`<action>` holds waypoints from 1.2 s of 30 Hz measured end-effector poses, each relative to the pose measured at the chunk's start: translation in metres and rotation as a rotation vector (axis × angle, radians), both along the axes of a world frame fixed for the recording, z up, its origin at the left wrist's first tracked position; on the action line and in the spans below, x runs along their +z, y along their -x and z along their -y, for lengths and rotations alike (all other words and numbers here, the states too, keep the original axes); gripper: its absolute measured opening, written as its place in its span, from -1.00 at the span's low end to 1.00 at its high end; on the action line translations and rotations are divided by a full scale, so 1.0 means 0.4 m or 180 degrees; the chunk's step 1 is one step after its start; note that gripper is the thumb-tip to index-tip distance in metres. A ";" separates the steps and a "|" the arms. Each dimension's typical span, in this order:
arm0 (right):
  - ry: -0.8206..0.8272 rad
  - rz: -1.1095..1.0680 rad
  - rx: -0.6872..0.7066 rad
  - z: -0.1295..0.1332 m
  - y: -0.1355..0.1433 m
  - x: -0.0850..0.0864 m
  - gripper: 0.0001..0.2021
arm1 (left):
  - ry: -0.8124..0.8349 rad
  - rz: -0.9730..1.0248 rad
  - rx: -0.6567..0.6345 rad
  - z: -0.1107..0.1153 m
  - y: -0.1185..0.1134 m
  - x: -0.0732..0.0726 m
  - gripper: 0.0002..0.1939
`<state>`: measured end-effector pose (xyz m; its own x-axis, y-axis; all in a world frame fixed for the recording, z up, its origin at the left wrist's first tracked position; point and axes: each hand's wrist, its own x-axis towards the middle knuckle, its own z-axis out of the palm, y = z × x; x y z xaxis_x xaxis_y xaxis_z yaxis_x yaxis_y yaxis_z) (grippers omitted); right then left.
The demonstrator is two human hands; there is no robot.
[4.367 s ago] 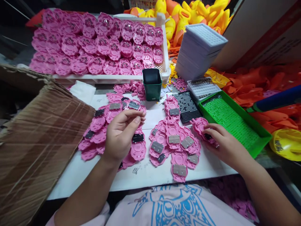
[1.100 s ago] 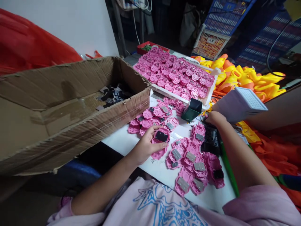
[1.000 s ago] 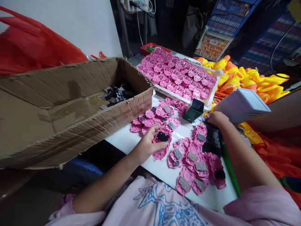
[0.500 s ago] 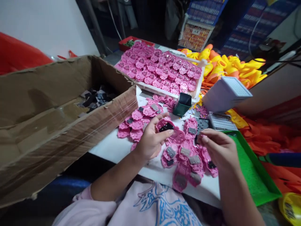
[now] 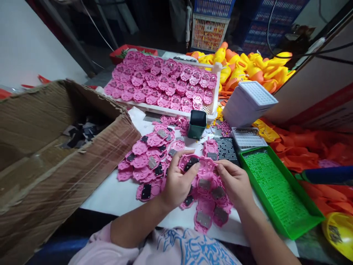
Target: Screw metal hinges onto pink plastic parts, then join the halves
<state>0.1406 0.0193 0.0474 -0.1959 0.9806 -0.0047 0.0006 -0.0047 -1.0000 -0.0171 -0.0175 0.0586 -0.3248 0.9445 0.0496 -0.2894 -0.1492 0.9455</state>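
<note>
A pink flower-edged plastic piece (image 5: 205, 165) with a black plate on its left part is held up over the white table. My left hand (image 5: 179, 180) grips its left side, thumb on top beside the black plate. At its right end, my right hand (image 5: 234, 180) is closed, thumb and index finger pinched at the edge; anything small between these fingertips is hidden. Similar pink pieces with grey or black plates (image 5: 204, 219) lie below the hands, and more are heaped to the left (image 5: 140, 162).
A cardboard box (image 5: 110, 140) stands at left. Behind are a white tray of pink pieces (image 5: 154, 108) and a dark green cup (image 5: 196, 129). At right lie a black perforated tray (image 5: 228, 149), a green tray (image 5: 284, 195) and a stack of white trays (image 5: 245, 110).
My right hand has moved left to the pink piece's right end. The piece has stayed in my left hand. The camera view has shifted, showing more of the table's right side.
</note>
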 end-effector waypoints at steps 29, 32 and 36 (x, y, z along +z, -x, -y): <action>-0.1640 0.0159 0.0761 0.016 -0.051 0.135 -0.86 | 0.0012 0.0769 -0.0832 0.053 0.008 0.037 -0.72; -0.1539 0.0106 0.1028 -0.015 -0.025 0.186 -0.60 | -0.0197 0.1354 -0.0832 0.048 0.022 0.045 -0.68; -0.2434 0.2717 0.0625 -0.119 0.106 0.180 -0.48 | -0.0388 0.1971 -0.1192 0.050 0.033 0.058 -0.59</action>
<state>0.0982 0.0670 0.1193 -0.5635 0.7378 0.3716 0.6094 0.6749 -0.4160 -0.0304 -0.0375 0.0820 0.0160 0.9972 0.0734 -0.8175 -0.0292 0.5752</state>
